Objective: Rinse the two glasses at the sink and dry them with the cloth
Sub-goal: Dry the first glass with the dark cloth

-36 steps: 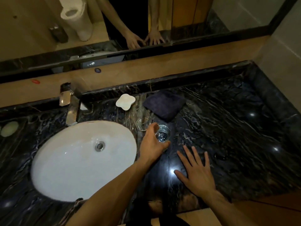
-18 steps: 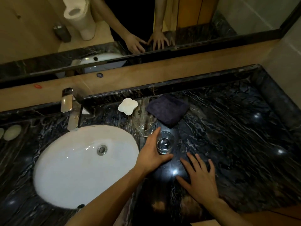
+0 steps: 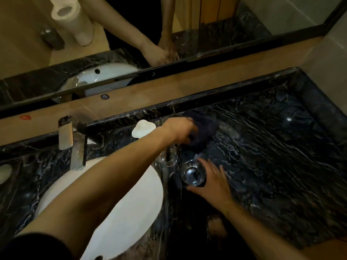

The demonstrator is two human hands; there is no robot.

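A clear glass stands upright on the black marble counter, with my right hand wrapped around its right side. A second clear glass stands just behind and to its left, partly hidden by my left forearm. My left hand reaches over that glass to the dark cloth at the back of the counter and grips its left edge, which looks lifted. The white oval sink lies to the left, under my left arm.
A chrome tap stands behind the sink. A white flower-shaped soap dish sits next to my left hand. A mirror runs along the back wall above a tan ledge. A pale oval object lies at the far left.
My left hand let go of the near glass and moved back onto the cloth. My right hand left the counter top and closed around that glass. The camera moved closer.
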